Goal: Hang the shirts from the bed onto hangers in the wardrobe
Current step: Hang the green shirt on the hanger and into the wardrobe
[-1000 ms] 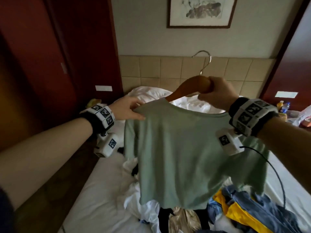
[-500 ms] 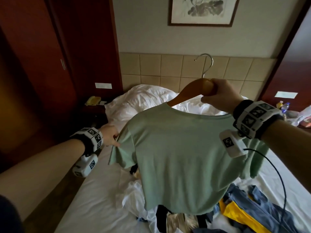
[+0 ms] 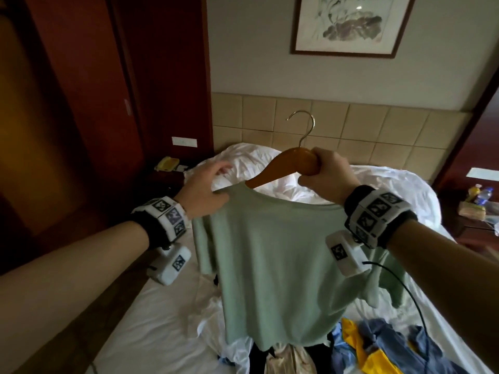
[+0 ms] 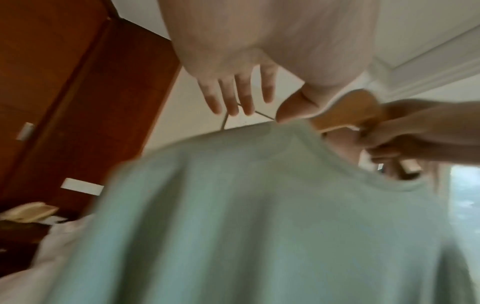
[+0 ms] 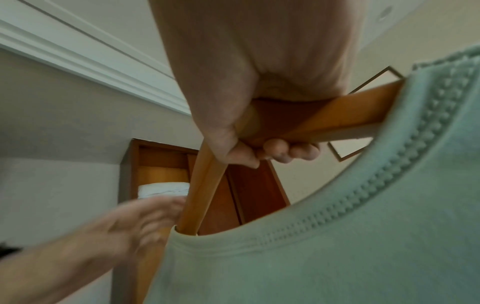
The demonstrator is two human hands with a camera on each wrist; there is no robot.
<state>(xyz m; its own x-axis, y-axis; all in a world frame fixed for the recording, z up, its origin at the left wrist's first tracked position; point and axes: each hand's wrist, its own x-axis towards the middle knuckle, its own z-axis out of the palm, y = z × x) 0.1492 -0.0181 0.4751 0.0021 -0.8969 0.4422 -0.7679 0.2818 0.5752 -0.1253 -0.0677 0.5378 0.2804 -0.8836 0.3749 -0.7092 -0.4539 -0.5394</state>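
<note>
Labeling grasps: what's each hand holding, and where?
Right hand: wooden hanger, gripped at its middle below the hook. Left hand: holds nothing, thumb touching green shirt shoulder.

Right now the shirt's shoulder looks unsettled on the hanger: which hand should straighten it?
Left hand: open at the green shirt shoulder; the right hand grips the wooden hanger.

Right hand point(image 3: 325, 175) fisted, arm raised; left hand point(image 3: 205, 191) fingers straight, thumb apart, forearm extended.
</note>
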